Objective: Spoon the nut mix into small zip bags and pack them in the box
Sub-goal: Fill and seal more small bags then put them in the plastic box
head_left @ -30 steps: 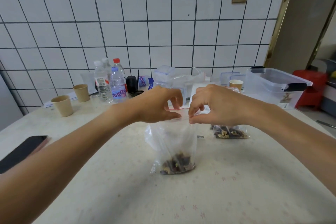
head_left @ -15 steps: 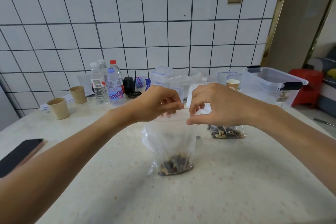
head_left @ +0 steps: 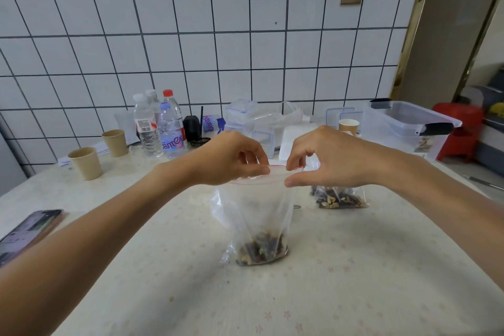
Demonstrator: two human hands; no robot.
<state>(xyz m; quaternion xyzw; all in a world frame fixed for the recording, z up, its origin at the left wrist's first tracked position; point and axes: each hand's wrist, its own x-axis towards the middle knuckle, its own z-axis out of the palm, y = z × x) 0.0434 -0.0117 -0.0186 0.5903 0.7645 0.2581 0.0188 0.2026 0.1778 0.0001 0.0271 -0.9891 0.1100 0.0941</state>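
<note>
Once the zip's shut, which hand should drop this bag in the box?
Right, likely. The right hand and left hand both pinch the zip bag, but the clear box sits far right.

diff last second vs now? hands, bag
Little changed. Both hands keep pinching the top strip of the zip bag: left hand, right hand. The gap between the two grips has widened slightly, showing more of the red seal line. The bag stays upright on the table, nuts at the bottom; the second filled bag has not moved.
</note>
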